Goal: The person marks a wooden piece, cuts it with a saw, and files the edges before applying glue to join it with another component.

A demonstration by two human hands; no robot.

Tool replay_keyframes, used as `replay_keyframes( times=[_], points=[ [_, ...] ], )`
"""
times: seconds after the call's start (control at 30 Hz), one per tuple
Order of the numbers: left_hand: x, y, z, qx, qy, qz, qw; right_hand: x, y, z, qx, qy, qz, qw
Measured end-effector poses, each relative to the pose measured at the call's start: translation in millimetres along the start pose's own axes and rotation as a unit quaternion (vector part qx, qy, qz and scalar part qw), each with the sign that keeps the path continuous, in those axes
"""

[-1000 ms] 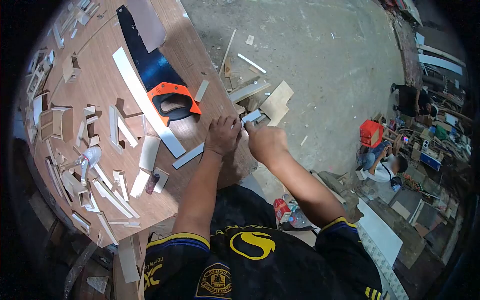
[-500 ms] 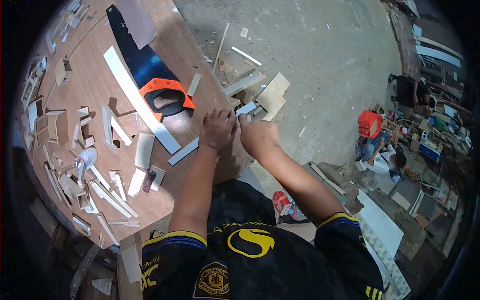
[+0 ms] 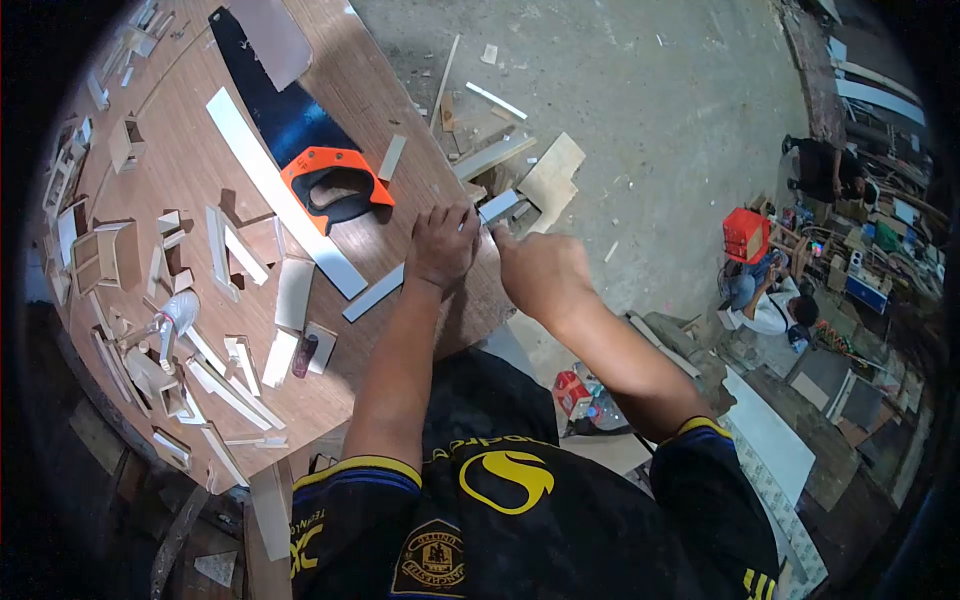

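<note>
Head view is showing small wooden pieces [image 3: 128,250] crowding the left edge of the tabletop [image 3: 350,80]. Further right, a long white strip [image 3: 268,180] is lying beside an orange-handled saw [image 3: 298,128]. A narrow white strip [image 3: 374,292] is running toward the tabletop's right edge, passing under the left hand [image 3: 442,245], whose fingers are curling down and apparently grasping it. Just right of that, at the edge, the right hand [image 3: 545,275] is clenching; whether it is gripping a tool, I cannot tell.

Working well here is probably calling for firm pressure close to the edge, so the narrow strip is not rocking, with the left fingers keeping clear of the right hand's line.

On the shirt [image 3: 580,530], the left sleeve is carrying partial letters, seemingly "TECHN"; the crest [image 3: 436,556] is reading "MANCHESTER UNITED"; chest lettering is folding out of sight above a yellow emblem [image 3: 507,483]. Farther right, a printed board [image 3: 770,505] is bearing repeated marks too small to read.
</note>
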State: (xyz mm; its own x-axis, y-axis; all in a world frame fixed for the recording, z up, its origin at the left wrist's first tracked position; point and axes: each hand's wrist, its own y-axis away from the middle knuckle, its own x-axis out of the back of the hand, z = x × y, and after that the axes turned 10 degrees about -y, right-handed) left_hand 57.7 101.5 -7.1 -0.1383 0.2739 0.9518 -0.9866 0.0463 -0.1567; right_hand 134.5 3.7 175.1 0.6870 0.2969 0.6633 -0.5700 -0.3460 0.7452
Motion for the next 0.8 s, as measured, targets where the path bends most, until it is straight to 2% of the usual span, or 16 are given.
replay_keyframes(
  times=[0.17,0.27,0.37,0.43,0.57,0.63,0.8],
  points=[
    [6.0,-4.2,-0.2,-0.003,0.018,0.000,1.000,-27.5,-22.3,10.7,-0.016,-0.016,0.031,0.999],
    [0.5,-2.6,0.0,-0.005,0.002,-0.003,1.000,-11.2,-8.0,9.2,0.007,0.022,0.004,1.000],
    [3.6,-0.9,3.6,-0.010,0.006,-0.001,1.000,-14.6,-17.9,8.1,-0.028,0.009,-0.033,0.999],
    [4.3,-3.5,0.6,-0.006,0.012,0.007,1.000,-17.9,-27.1,8.5,-0.018,-0.033,-0.001,0.999],
    [7.1,-5.0,2.2,0.002,0.008,-0.019,1.000,-19.6,-26.5,11.0,-0.002,-0.030,0.010,0.999],
    [9.3,-5.0,4.4,0.052,0.019,-0.027,0.998,-17.3,-27.5,8.6,-0.049,-0.092,-0.057,0.993],
    [5.6,-9.5,7.9,0.086,-0.039,0.049,0.994,-38.2,-27.4,11.8,-0.039,-0.128,0.020,0.991]
  ],
)
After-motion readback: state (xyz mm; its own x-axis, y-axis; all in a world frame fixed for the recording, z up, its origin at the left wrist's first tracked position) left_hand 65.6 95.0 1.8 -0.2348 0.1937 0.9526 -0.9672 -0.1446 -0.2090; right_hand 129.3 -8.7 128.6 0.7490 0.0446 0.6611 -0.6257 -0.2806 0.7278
